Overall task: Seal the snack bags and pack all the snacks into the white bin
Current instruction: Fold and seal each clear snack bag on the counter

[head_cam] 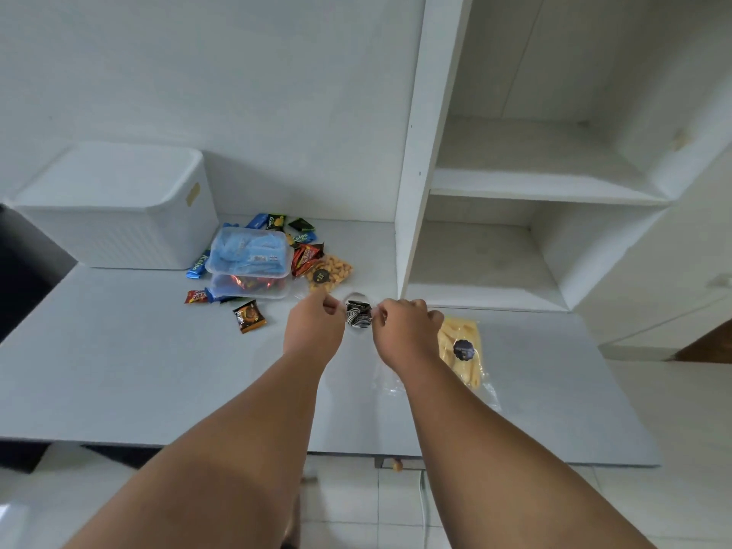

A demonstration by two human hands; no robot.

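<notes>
1. The left hand (315, 330) and right hand (404, 330) reach over the middle of the surface (119, 370), knuckles up.
2. Each hand pinches one side of a clear bag (358, 317) with black-and-white striped snacks; the bag sits between the 2 hands.
3. Whether the bag rests on the surface or hangs above it cannot be told.
4. The white bin (119, 231) stands at the back left corner, lid (111, 176) on, well apart from the hands.
5. Between the bin and the hands are 2 stacked clear tubs (249, 253), a nut bag (328, 273) and loose packets (248, 317).
6. A bag of yellow sticks (461, 350) lies just right of the right hand, toward the right edge.
7. White shelves (534, 184) rise behind the right side.
</notes>
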